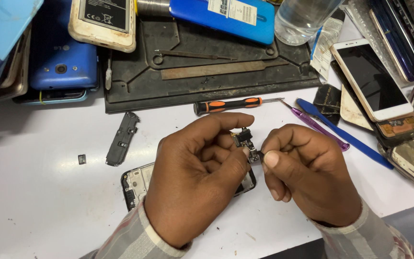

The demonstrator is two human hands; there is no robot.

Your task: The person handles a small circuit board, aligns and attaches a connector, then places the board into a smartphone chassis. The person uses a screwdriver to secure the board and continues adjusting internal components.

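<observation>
Sprawling along the far edge of the white tabletop [34,201], a dark work mat [207,72] is carrying tools, phones crowding both far corners. Nearer the front edge, an opened phone frame [137,184] is lying mostly hidden beneath the left hand [195,177]. That hand is pinching a small circuit board [244,140] raised above the frame, steadying it, while the right hand [303,175] is closing thumb and forefinger on its lower end. An orange-handled screwdriver [231,104] is waiting just beyond.
</observation>
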